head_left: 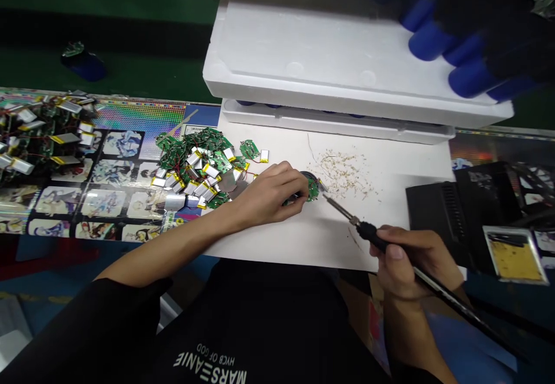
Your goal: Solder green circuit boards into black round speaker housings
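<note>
My right hand (410,259) is closed around the black handle of a soldering iron (347,215). Its metal tip points left, close to the right edge of a round green circuit board (313,189); whether they touch I cannot tell. Over that board curls my left hand (277,192), fingers bent and gripping it on the white work surface. A dark rim shows around the board, and much of it is hidden beneath the fingers. Just left of this hand lies a heap of green circuit boards (210,141) with silver battery packs (202,189) and thin red wires.
White foam trays (277,77) stand at the back, with blue cylindrical parts (429,41) on top. Small yellowish scraps (347,170) litter the white surface (277,248). At right are a black box (451,216) and a yellow sponge tray (515,257). More batteries and boards (47,135) pile far left.
</note>
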Tool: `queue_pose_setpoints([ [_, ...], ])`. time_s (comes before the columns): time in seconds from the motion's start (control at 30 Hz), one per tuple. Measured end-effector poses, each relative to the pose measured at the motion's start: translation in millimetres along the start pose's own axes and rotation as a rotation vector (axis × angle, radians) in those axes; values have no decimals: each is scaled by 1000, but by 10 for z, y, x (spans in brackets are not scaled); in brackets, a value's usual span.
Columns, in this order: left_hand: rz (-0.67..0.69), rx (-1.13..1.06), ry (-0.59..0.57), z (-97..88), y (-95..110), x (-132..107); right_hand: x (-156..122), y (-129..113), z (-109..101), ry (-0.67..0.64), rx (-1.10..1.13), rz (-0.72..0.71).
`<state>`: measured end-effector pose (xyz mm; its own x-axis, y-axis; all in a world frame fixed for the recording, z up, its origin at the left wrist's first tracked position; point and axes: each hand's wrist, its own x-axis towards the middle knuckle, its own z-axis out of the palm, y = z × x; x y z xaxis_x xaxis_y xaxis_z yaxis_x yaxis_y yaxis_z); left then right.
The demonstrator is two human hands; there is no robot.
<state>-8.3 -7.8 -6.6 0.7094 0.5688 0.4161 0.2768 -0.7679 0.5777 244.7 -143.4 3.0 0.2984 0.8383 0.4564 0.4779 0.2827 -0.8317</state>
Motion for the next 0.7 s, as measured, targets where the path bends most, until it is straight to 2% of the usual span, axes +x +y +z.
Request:
queue_pose_setpoints([
  [0.27, -15, 14, -18, -17, 5, 7, 37, -65, 77, -142, -149, -147],
  [0.43, -32, -14, -25, -10, 5, 1, 91, -134, 84, -194, -198, -128],
  [0.7, -25, -7, 1, 27, -5, -17, 87, -135, 77, -197, -220, -108],
])
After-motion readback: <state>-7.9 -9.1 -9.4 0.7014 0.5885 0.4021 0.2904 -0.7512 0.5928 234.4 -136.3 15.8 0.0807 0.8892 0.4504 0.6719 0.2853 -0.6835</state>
